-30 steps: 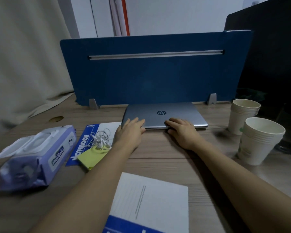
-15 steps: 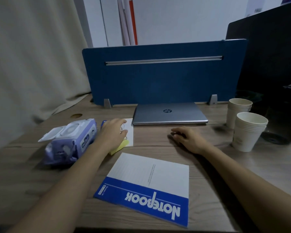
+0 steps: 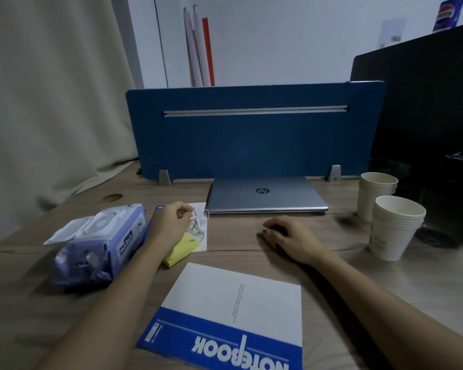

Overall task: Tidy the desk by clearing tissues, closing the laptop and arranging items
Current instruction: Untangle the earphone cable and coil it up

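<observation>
The grey laptop (image 3: pixel 265 196) lies shut at the back of the desk, against the blue divider (image 3: pixel 251 134). My left hand (image 3: pixel 169 222) is closed around a tangle of white earphones (image 3: pixel 197 227), blurred, just above a yellow sticky-note pad (image 3: pixel 181 249) and the white corner of a notebook (image 3: pixel 199 208). My right hand (image 3: pixel 286 236) rests palm down on the wood in front of the laptop, fingers loosely curled, holding nothing. A purple wet-wipes pack (image 3: pixel 99 244) with its white lid flipped up lies to the left of my left hand.
A second blue-and-white notebook (image 3: pixel 230 316) lies near the front edge. Two stacks of paper cups (image 3: pixel 396 228) (image 3: pixel 374 193) stand at the right, beside a dark monitor (image 3: pixel 425 116). A curtain (image 3: pixel 51 102) hangs at the left.
Both hands left the laptop lid. My left hand moved left onto the notebook and closed on the earphones. My right hand drew back onto the bare wood.
</observation>
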`<state>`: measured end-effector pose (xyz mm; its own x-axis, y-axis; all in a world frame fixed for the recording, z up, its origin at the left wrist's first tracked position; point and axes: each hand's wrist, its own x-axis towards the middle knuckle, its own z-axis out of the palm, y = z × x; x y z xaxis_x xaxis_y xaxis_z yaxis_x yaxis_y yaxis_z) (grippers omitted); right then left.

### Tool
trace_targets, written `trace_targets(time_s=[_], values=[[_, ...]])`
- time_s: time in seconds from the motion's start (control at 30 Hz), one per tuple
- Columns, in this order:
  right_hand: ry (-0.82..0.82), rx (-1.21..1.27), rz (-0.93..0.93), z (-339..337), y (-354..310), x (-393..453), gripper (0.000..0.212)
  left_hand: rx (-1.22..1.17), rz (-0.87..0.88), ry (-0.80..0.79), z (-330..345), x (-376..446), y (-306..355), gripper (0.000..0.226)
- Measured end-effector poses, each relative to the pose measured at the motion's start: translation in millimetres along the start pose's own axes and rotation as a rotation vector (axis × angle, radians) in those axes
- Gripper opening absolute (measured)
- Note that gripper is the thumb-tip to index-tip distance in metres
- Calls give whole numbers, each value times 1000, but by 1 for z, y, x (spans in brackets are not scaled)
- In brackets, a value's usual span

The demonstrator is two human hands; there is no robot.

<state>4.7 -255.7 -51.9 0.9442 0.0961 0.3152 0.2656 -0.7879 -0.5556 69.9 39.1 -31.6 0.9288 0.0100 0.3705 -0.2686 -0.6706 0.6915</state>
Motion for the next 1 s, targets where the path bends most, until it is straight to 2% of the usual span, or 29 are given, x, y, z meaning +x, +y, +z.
trace_targets(time_s=[0.2,0.33,0.53,0.6,0.7,0.87,1.0], values=[[98,220,38,12,2,32,15,-322,70,-68,17,14,31,16],[104,385,43,18,8,44,22,-471,72,-142,39,8,38,16],[30,519,16,19,13,45,42,-486,150,-203,49,-5,47,15],[24,533,-5,18,12,45,36,-432,191,-219,49,-10,49,16],[38,518,-17,16,8,43,7,-409,210,-211,49,-13,49,18],[41,566,20,15,5,40,15,-324,142,-128,46,-8,37,20],[56,609,74,16,3,39,14,-320,91,-42,44,-5,31,20]])
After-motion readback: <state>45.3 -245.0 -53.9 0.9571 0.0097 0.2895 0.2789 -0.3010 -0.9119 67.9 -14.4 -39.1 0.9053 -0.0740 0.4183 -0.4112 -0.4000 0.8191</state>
